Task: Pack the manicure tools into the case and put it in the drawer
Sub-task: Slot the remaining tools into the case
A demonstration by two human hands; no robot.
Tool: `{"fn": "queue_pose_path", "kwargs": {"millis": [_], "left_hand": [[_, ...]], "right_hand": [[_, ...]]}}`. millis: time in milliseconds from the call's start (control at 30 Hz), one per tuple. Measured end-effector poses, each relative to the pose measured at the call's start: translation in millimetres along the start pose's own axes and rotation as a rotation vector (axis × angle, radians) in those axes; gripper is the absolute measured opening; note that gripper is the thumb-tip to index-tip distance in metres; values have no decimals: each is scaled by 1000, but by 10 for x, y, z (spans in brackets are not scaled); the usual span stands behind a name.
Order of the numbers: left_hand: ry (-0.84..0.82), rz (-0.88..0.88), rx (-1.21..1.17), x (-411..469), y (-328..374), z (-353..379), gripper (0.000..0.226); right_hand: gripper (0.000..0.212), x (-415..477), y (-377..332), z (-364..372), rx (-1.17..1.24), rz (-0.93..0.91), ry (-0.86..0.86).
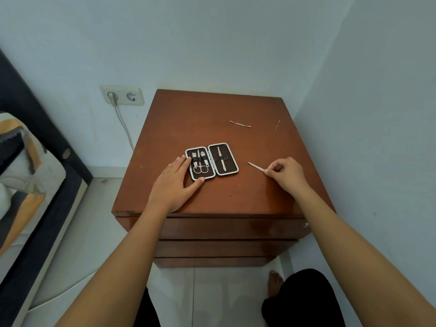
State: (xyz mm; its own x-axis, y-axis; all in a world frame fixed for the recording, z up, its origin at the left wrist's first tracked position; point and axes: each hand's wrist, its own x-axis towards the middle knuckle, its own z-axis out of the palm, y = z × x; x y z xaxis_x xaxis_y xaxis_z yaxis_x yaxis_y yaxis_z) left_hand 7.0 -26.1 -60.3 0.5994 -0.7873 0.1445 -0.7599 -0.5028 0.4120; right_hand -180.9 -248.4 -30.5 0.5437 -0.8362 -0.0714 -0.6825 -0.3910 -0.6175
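Note:
A small dark manicure case (230,161) with a white rim lies open on the brown nightstand top (188,119). Its left half holds scissors, clippers and another tool; its right half holds tweezers. My left hand (175,182) lies flat beside the case, fingertips touching its left edge. To the right, my right hand (286,173) pinches the near end of a thin metal tool (256,166) that rests on the wood. A second thin metal tool (240,124) and a fine pin-like tool (277,125) lie loose farther back.
The nightstand has closed drawers (224,228) at its front, with a small knob (304,225) on the right. Walls stand close behind and to the right. A bed (28,175) is at the left, and a wall socket with a plugged cable (122,95).

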Motion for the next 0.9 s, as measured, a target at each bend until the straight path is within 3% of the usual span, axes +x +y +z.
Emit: {"fn": "queue_pose_path", "kwargs": {"millis": [133,400,633,900], "left_hand": [[5,0,5,5,-2,7,73],[7,0,-5,0,1,2,72],[10,1,-18,-6,8,-6,72],[9,0,-4,3,-9,11,74]], "right_hand": [[16,38,0,38,-18,42,-19],[12,-167,-71,182,-31,-40,94],[10,-428,-419,404,273,-199,36],[11,-505,-661,712,160,-195,78]]}}
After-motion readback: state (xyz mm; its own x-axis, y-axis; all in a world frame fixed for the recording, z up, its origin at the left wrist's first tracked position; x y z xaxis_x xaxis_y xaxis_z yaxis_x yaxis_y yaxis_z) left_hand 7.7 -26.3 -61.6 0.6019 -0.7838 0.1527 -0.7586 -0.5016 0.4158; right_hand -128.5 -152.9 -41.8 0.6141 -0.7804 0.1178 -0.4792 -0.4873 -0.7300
